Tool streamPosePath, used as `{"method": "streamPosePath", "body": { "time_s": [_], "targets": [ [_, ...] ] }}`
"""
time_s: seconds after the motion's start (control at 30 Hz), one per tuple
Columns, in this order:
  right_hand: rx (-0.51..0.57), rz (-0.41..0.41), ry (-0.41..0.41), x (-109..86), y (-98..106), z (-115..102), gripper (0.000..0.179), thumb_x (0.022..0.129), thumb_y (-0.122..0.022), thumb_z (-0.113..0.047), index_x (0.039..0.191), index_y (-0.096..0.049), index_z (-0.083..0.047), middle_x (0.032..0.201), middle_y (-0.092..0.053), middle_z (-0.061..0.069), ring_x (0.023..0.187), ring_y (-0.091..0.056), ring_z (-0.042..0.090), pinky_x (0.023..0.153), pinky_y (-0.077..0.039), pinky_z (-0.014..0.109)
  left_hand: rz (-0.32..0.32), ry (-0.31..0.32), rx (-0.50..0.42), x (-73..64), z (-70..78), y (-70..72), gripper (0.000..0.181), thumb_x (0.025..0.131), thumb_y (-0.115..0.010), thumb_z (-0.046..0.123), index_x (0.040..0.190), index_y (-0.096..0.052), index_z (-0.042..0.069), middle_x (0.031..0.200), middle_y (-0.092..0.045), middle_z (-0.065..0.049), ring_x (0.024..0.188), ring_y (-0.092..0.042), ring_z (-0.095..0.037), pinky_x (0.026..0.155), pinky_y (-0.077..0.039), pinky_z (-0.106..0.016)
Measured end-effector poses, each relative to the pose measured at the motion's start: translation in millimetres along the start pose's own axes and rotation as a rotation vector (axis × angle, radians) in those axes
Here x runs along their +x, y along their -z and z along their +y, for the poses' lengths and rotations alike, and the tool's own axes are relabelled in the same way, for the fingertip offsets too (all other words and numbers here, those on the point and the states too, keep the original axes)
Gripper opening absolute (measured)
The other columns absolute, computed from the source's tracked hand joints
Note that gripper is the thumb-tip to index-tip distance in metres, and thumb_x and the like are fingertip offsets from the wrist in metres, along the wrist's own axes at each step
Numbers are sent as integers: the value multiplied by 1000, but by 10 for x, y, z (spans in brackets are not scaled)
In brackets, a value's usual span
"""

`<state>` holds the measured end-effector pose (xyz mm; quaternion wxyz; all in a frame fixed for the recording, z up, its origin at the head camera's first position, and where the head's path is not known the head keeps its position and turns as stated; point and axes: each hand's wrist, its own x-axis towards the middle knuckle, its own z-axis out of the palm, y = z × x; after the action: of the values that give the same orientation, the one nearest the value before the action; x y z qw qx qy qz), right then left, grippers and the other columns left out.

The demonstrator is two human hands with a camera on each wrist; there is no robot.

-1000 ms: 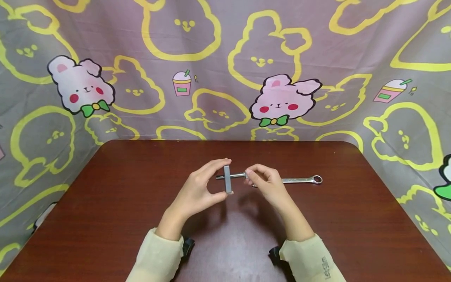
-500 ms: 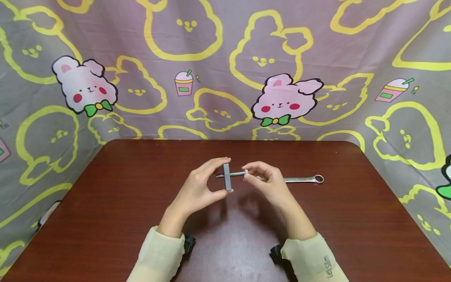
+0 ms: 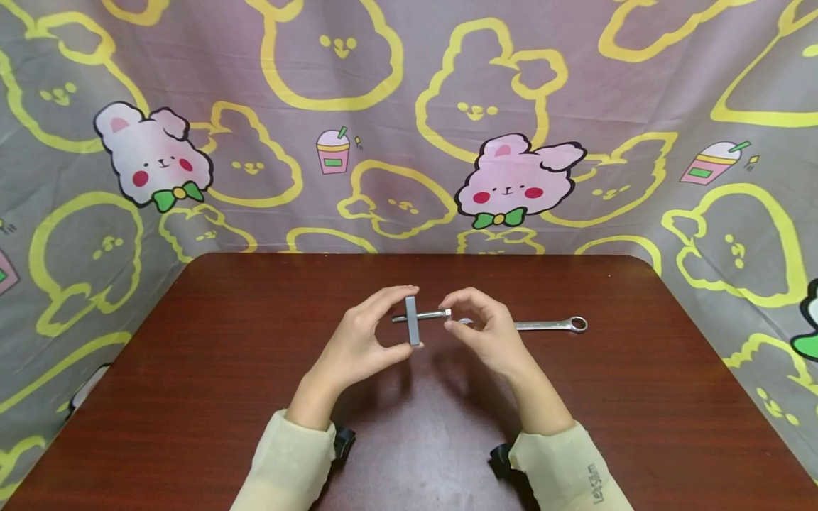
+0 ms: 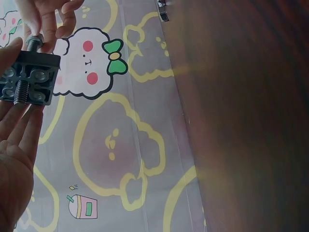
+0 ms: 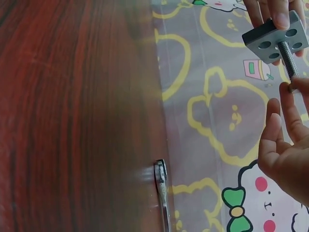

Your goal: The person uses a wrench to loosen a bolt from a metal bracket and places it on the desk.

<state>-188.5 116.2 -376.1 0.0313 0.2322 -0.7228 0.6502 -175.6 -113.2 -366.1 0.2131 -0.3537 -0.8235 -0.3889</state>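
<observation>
My left hand (image 3: pixel 361 337) grips a small grey block (image 3: pixel 412 321) by its top and bottom edges, above the table. Through the middle of the block runs a silver bolt (image 3: pixel 429 315), its tip poking out on the left side. Four round holes surround the bolt on the block's face (image 5: pixel 256 37) in the right wrist view. The thumb and index finger of my right hand (image 3: pixel 491 330) pinch the bolt at its hex head. In the left wrist view the bolt's head (image 4: pixel 34 40) stands well off the block, and coarse thread shows on the near side.
A combination wrench (image 3: pixel 543 326) lies on the dark red wooden table (image 3: pixel 224 369), just beyond my right hand, which partly hides it. Behind the table hangs a patterned curtain (image 3: pixel 396 128) with cartoon animals.
My right fingers have spread and shifted round the bolt head, which now shows between them. My left hand and the block have stayed nearly still.
</observation>
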Motion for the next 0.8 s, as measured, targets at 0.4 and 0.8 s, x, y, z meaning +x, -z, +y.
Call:
{"method": "streamPosePath", "body": {
  "time_s": [0.4,0.8],
  "targets": [
    [-70,91,-171,25,-29,-12,24,99,-58,-14,104,-66,8,86,-72,14,75,-64,8,71,-57,25,20,-49,25,13,16,-3,75,69,-86,7,137,-55,8,133,-63,-6,121,-61,-19,96,-55,-35],
    [-34,54,-154,18,-33,14,19,94,-64,-9,108,-68,4,82,-69,-2,79,-68,13,72,-57,27,17,-12,32,-6,-9,3,76,68,-87,6,138,-55,10,132,-63,-6,118,-63,-19,92,-56,-38]
  ]
}}
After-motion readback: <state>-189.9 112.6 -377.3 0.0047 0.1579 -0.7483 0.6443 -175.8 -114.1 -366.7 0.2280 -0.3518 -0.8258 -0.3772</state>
